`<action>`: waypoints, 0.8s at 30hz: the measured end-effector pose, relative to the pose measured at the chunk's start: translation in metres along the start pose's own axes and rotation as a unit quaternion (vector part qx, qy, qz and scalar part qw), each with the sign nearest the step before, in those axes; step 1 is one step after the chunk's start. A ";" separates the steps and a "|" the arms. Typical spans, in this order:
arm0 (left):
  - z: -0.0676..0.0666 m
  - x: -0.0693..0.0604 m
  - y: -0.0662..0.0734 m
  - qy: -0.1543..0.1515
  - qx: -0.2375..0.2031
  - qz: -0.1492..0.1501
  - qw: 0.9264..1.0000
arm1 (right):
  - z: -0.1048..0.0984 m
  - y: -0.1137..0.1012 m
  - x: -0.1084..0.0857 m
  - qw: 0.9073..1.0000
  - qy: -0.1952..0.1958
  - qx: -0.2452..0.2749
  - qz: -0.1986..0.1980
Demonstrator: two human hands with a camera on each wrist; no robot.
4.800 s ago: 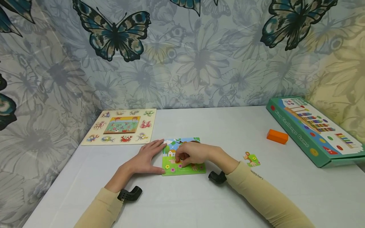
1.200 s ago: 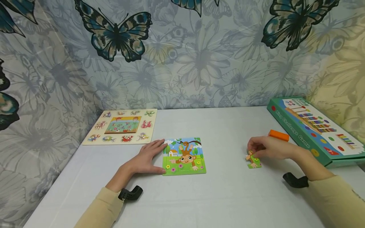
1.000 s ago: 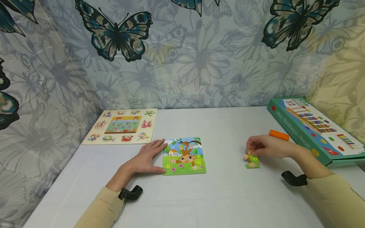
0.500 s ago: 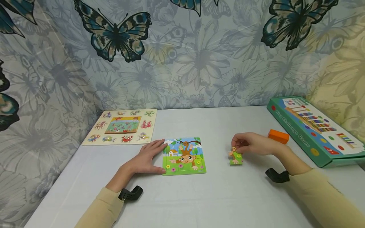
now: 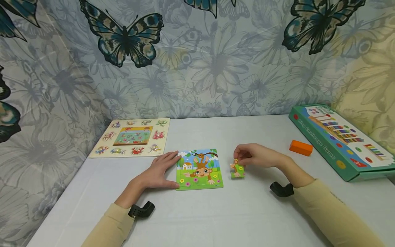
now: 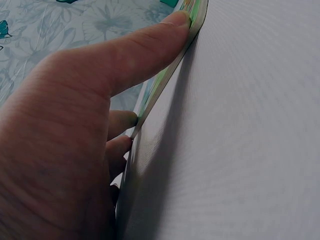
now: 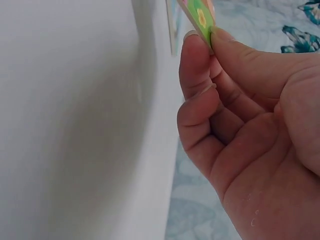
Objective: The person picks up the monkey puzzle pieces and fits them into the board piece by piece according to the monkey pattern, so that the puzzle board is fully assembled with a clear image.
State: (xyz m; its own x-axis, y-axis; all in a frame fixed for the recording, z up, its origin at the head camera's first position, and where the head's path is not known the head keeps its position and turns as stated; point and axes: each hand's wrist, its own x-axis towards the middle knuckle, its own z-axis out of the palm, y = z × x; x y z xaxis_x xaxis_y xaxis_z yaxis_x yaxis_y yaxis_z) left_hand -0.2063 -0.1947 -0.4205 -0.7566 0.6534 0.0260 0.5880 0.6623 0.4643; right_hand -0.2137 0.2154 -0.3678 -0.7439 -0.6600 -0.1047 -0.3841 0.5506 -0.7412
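Observation:
In the head view, a square monkey puzzle [image 5: 200, 169] with a green and blue picture lies on the white table. My left hand [image 5: 158, 172] rests at its left side, fingers spread; in the left wrist view the thumb tip [image 6: 176, 21] touches the board's edge. To the right of the board, my right hand [image 5: 254, 156] pinches a green puzzle piece [image 5: 237, 170] with part of a monkey and a yellow flower on it. The right wrist view shows the piece [image 7: 201, 17] between thumb and index finger, held apart from the board.
Back left lies a cream board [image 5: 160, 144] with sea-animal pictures round a central scene. At the right stand an orange block [image 5: 300, 148] and a green game box [image 5: 342, 144]. A butterfly-patterned cloth [image 5: 197, 85] hangs behind the table.
My right hand went from the board to the loose piece at the right, pinched it and carried it left, close to the board. The left hand stayed at the board's left side.

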 end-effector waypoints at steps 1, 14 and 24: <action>0.000 0.000 0.000 0.000 0.000 -0.001 1.000 | 0.002 -0.002 0.003 1.000 -0.001 0.001 -0.003; -0.002 0.000 0.001 -0.001 0.002 0.000 1.000 | 0.025 -0.020 0.035 0.998 -0.017 0.005 -0.067; -0.001 0.000 0.000 -0.001 0.002 -0.001 1.000 | 0.040 -0.028 0.050 0.997 -0.023 -0.003 -0.076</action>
State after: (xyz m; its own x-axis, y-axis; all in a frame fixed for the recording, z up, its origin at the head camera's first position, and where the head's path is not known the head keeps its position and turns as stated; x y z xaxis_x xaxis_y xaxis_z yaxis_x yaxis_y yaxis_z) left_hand -0.2062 -0.1949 -0.4195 -0.7577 0.6522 0.0227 0.5871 0.6661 0.4601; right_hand -0.2182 0.1462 -0.3792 -0.6514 -0.7584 -0.0220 -0.4933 0.4453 -0.7472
